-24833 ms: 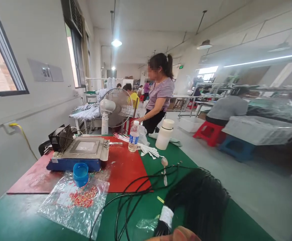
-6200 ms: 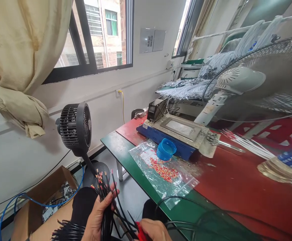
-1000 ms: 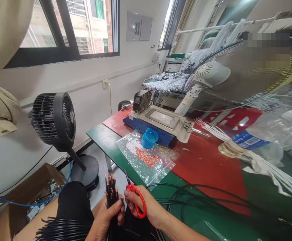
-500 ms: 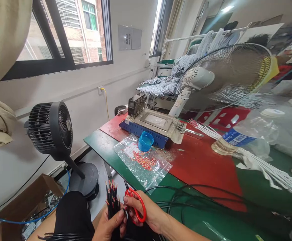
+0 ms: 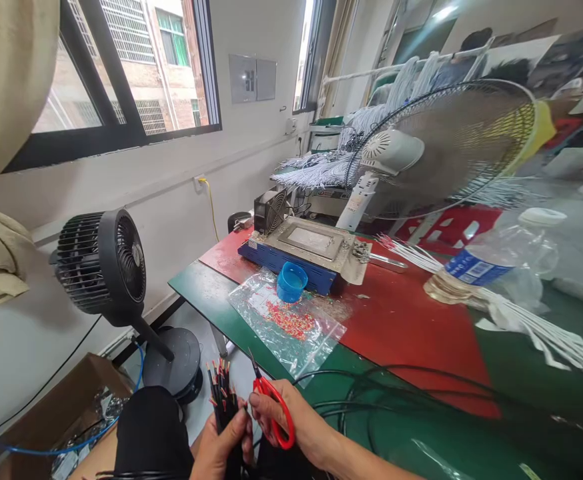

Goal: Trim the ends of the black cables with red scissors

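My left hand (image 5: 224,443) is closed around a bundle of black cables (image 5: 223,400), whose stripped ends with red and copper-coloured cores point upward. My right hand (image 5: 284,413) grips red-handled scissors (image 5: 282,430), fingers through and around the loops. The narrow dark blades (image 5: 254,363) point up and away, just right of the bundle. Both thumbs are near each other at the right side of the cables; whether the right fingertips also pinch a single cable end is too small to tell.
Ahead on the table lies a clear plastic bag (image 5: 256,327) with red and yellow bits and a blue cup (image 5: 291,283). Behind it stands a blue-sided heating device (image 5: 291,265). A bottle (image 5: 491,260), white cables (image 5: 546,327) and a large fan (image 5: 446,147) are rightward; a black fan (image 5: 101,260) stands left.
My right hand and the scissors have moved slightly apart from the cable bundle, and the blades show more fully. The left hand still holds the bundle. The camera view shifts a little.
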The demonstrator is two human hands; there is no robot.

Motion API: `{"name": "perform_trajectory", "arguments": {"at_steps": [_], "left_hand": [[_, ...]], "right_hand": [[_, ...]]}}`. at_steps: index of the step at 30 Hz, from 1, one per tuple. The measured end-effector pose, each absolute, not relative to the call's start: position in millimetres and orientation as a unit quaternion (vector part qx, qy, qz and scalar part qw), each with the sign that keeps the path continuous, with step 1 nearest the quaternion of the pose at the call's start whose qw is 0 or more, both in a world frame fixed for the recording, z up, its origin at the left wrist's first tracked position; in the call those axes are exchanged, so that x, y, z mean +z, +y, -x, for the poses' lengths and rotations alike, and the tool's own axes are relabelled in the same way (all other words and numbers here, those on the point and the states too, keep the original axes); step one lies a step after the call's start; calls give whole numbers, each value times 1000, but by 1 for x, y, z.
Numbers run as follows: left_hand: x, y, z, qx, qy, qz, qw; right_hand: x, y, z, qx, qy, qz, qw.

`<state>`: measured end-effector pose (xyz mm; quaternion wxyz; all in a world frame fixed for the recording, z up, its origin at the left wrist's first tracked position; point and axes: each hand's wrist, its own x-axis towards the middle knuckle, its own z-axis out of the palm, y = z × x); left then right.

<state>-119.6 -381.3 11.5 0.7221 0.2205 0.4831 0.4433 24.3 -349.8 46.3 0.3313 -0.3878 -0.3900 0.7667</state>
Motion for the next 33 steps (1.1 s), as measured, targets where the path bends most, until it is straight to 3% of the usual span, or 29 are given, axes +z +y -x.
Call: {"name": "perform_trajectory", "arguments": {"at_steps": [9, 18, 33], "left_hand": [[4, -381, 120, 442, 468, -207, 736], [1, -379, 130, 389, 381, -232, 806], [2, -381, 132, 414, 351, -213, 812]], "right_hand": [[37, -351, -26, 743, -443, 390, 315], [41, -346, -25, 824, -336, 352, 290], [41, -344, -27, 852, -302, 331, 272]]}}
